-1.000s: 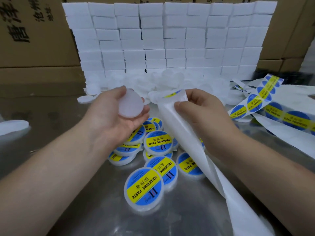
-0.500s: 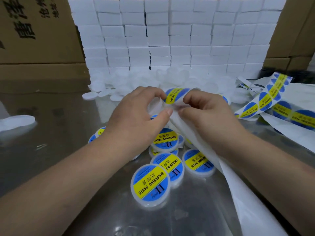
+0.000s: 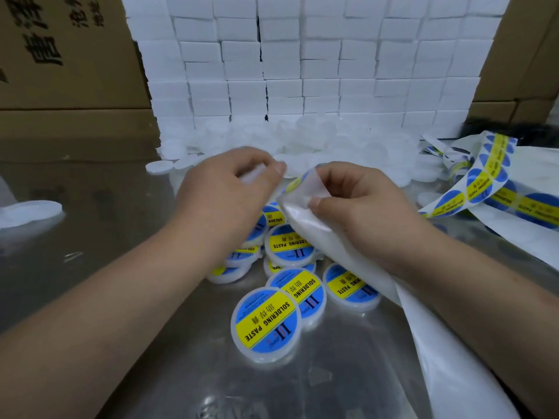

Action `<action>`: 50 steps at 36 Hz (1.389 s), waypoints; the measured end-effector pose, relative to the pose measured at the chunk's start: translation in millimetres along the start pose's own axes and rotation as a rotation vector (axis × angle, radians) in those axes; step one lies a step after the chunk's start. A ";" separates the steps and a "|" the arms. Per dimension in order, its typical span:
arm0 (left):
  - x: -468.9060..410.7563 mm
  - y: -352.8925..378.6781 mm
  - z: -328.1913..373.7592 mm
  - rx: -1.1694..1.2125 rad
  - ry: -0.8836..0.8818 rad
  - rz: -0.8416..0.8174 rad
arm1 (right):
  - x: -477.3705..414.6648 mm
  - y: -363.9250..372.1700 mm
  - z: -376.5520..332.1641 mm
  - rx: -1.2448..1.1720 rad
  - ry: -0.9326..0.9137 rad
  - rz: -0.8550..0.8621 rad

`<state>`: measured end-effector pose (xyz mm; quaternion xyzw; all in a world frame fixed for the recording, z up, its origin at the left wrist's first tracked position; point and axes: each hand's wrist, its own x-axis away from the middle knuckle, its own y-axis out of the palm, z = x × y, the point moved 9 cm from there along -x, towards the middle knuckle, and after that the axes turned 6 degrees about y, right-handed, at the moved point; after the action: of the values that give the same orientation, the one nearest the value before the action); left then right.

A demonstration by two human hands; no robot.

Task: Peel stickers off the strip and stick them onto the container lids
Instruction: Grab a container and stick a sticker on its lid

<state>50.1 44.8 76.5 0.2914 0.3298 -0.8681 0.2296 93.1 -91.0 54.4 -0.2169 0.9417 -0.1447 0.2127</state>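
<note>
nearest, on the shiny metal table (image 3: 181, 373), a cluster of labelled lids (image 3: 266, 323) in blue and yellow, marked soldering paste. can count at least eight: four in plain sight, the rest half hidden under the left wrist. up from the lower right corner, one white backing strip (image 3: 438, 343), bare of stickers along that stretch. pinches its upper end in the right hand (image 3: 357, 201), thumb and curled fingers closed on the fold, with one sticker (image 3: 298, 182) curling off the edge there. just beside it, cups one blank lid (image 3: 252, 173) in the left hand (image 3: 223, 192), fingers curled round it, thumb tip close to the sticker – touching or not, cannot tell through the blur. far left, stray white lids (image 3: 30, 211), one or two, hard to tell. at right, a second strip (image 3: 484, 182) with round stickers on it, at least four showing. behind, a heap of blank lids (image 3: 332, 143) – too many to count – against a wall of white boxes (image 3: 302, 55), flanked by cardboard cartons (image 3: 60, 55) on both sides.
</note>
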 end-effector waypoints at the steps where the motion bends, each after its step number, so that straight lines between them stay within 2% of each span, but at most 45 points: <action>1: -2.1 -6.5 -4.6 0.040 -0.027 0.047 | -0.2 -0.3 0.8 0.007 0.006 0.005; 4: -4.6 -11.9 -7.6 0.052 -0.027 0.089 | 0.6 1.4 -0.4 0.049 -0.008 0.005; 8: 4.1 13.5 1.8 -0.001 0.010 -0.098 | 1.2 4.2 -3.0 0.030 -0.036 -0.018; 10: 5.6 18.7 4.0 -0.024 0.026 -0.135 | 1.6 3.5 -3.3 -0.003 -0.039 -0.024; 12: 2.5 12.9 0.9 0.017 0.008 -0.080 | 1.4 2.9 -3.3 -0.007 -0.039 -0.022; 19: -7.6 -27.7 -29.7 0.174 -0.165 0.292 | -1.4 4.8 1.3 -0.043 -0.016 -0.020; 21: -7.0 -36.9 -41.1 0.229 -0.240 0.395 | -2.9 -0.4 4.4 -0.037 -0.011 0.028; 23: -6.3 -39.5 -48.7 0.244 -0.288 0.429 | -3.3 -6.9 4.0 0.016 -0.024 0.095; 31: -2.3 -16.5 -25.9 0.147 -0.145 0.223 | 4.1 -54.4 -1.0 0.428 -0.023 0.545; 33: -1.6 -14.6 -23.4 0.118 -0.130 0.200 | 5.9 -62.4 -4.1 0.485 -0.016 0.600; 35: -0.7 -13.3 -21.9 0.104 -0.119 0.189 | 6.1 -59.5 -11.8 0.501 -0.076 0.579; 38: 0.9 -13.5 -18.9 0.075 -0.091 0.181 | 4.5 -43.0 -17.4 0.389 -0.144 0.450; 44: 2.8 -15.8 -6.4 -0.035 0.017 0.173 | 0.1 -17.1 -3.8 0.155 -0.018 0.166; 50: 3.3 -14.2 7.6 -0.232 0.122 0.154 | -0.7 -22.8 0.1 0.043 0.009 0.198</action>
<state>36.6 48.4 85.2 0.3396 0.4179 -0.7847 0.3071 101.6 -110.4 62.9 -0.1175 0.9562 -0.1440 0.2263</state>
